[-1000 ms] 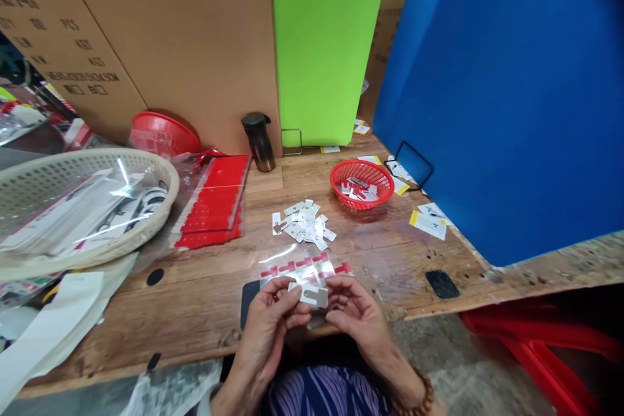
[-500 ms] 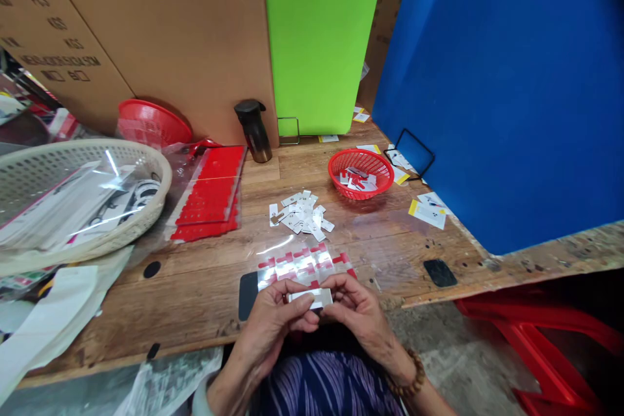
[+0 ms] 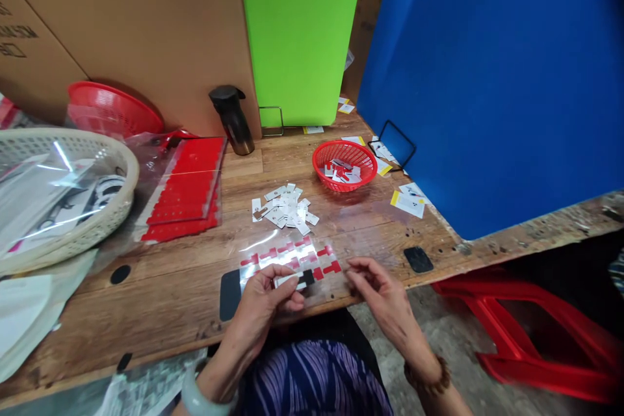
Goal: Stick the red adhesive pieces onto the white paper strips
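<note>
Strip (image 3: 303,278), flat, white, dark-ended, above a clear glossy sheet (image 3: 288,256) of red T-shapes.
Pinched between thumb and fingers of the bent left hand (image 3: 263,302); opposite a half-curled right hand (image 3: 383,296), fingertips close together, cannot tell if pinching anything; long axis crosswise, dark end rightward.

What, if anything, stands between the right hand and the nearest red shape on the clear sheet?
Nothing visible does. The right hand is just beside the nearest red shape, while the left hand holds the white piece farther left.
</note>
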Tool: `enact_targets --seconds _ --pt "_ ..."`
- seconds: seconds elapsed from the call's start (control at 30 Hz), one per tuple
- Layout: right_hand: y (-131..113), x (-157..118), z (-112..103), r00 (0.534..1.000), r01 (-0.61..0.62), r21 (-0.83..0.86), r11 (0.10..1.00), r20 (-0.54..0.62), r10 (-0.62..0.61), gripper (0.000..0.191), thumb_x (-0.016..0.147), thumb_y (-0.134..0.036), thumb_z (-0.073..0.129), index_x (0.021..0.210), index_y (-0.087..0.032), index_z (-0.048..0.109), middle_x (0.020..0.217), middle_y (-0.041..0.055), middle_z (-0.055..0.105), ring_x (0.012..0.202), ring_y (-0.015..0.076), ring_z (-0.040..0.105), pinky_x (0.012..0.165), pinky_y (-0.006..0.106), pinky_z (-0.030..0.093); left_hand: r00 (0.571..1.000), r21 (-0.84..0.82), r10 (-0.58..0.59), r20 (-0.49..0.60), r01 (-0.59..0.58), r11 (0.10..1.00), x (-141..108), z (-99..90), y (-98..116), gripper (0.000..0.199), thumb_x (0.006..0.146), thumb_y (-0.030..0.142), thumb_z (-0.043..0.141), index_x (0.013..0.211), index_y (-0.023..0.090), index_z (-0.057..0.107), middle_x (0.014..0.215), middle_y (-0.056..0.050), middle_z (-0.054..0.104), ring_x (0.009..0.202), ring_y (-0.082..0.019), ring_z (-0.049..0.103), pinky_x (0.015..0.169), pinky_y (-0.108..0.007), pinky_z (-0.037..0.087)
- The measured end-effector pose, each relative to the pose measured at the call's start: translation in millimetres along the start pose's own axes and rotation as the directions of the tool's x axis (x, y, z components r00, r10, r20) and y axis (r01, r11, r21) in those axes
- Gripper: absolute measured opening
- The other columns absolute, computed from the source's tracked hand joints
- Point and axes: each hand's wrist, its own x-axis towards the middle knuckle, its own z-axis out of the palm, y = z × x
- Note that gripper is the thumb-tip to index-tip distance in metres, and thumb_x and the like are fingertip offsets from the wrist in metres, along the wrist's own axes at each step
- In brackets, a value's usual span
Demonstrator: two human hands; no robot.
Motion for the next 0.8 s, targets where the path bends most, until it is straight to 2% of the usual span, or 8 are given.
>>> enact_targets --seconds 0.07,0.23,0.43,0.63,0.7,0.8 --pt "-1 5 -8 0.996 0.053 -0.173 0.984 -0.056 -0.063 0.016 0.086 -0.03 0.051 0.092 -0.02 0.061 0.085 0.0028 0.061 0.076 0.0158 0.057 0.071 0.028 0.044 0.999 -0.001 0.044 -0.017 -0.044 0.999 9 4.0 1 0.043 0.057 0.029 0.081 0.086 0.014 0.053 0.056 -0.003 0.069 0.049 -0.01 0.064 0.054 -0.016 0.051" --pt "-9 17 0 0.968 0.245 -0.376 0.894 0.049 -0.245 0.014 0.087 -0.024 0.048 0.089 -0.022 0.061 0.088 0.0041 0.061 0.084 0.0186 0.057 0.076 0.031 0.043 0.991 0.031 0.123 -0.043 -0.122 0.992 27 19.6 -1 0.036 0.063 0.027 0.077 0.087 0.013 0.054 0.066 -0.007 0.071 0.059 -0.013 0.068 0.063 -0.02 0.053" --pt "-1 25 12 0.956 0.285 -0.472 0.834 0.08 -0.282 0.01 0.086 -0.02 0.048 0.084 -0.021 0.057 0.084 0.0053 0.059 0.081 0.0198 0.056 0.075 0.033 0.042 0.973 0.07 0.227 -0.033 -0.224 0.972 38 30.5 -6 0.027 0.07 0.023 0.071 0.09 0.014 0.055 0.07 -0.004 0.07 0.065 -0.015 0.069 0.066 -0.024 0.054" --pt "-2 25 11 0.959 0.276 -0.506 0.817 0.096 -0.265 0.01 0.085 -0.015 0.046 0.078 -0.02 0.051 0.079 0.0023 0.055 0.074 0.0172 0.053 0.069 0.029 0.041 0.974 0.112 0.211 -0.081 -0.202 0.973 43 31.6 -7 0.027 0.069 0.018 0.07 0.092 0.014 0.056 0.074 -0.006 0.071 0.067 -0.017 0.069 0.065 -0.026 0.054" --pt "-4 21 13 0.959 0.272 -0.495 0.825 0.065 -0.277 0.009 0.086 -0.016 0.046 0.086 -0.02 0.054 0.085 0.0039 0.056 0.08 0.019 0.054 0.073 0.031 0.042 0.975 0.115 0.199 -0.095 -0.188 0.975 45 30.6 -8 0.027 0.069 0.019 0.07 0.092 0.015 0.055 0.073 -0.005 0.071 0.065 -0.017 0.069 0.063 -0.026 0.053" --pt "-2 15 16 0.95 0.29 -0.456 0.841 0.031 -0.311 0.018 0.089 -0.017 0.043 0.101 -0.022 0.056 0.095 0.0067 0.055 0.09 0.0211 0.054 0.078 0.034 0.043 0.974 0.142 0.202 -0.106 -0.186 0.972 48 29.1 -10 0.026 0.07 0.019 0.068 0.092 0.016 0.054 0.067 -0.003 0.07 0.063 -0.018 0.07 0.063 -0.027 0.053"
